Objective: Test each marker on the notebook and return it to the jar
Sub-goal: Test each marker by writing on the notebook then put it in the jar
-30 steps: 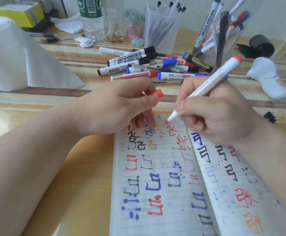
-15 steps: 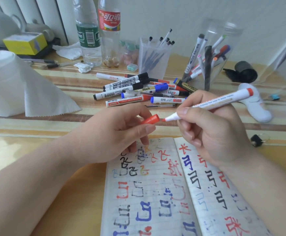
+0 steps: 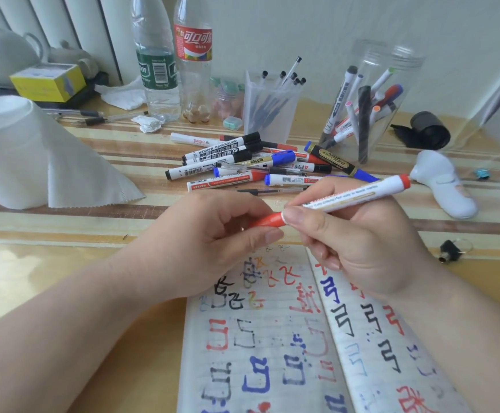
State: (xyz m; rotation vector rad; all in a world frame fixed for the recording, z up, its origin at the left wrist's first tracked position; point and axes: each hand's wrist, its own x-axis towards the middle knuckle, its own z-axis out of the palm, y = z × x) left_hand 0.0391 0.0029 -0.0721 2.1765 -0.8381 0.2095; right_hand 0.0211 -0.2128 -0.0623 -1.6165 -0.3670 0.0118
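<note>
Recapping step: L hand (image 3: 213,242) pinched the red cap (image 3: 268,219), R hand (image 3: 362,242) gripped the red whiteboard marker (image 3: 356,195), cap meeting its tip btwn them, above the notebook (image 3: 272,338). Next, prob.: press cap home, then drop marker into clear jar (image 3: 403,59) beyond R hand.

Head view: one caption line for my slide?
Left hand fits red cap onto the marker in the right hand, above the notebook.

Left hand (image 3: 213,248) and right hand (image 3: 371,242): both are bare, as are the forearms; the fingernails are short, rounded and plain.
</note>
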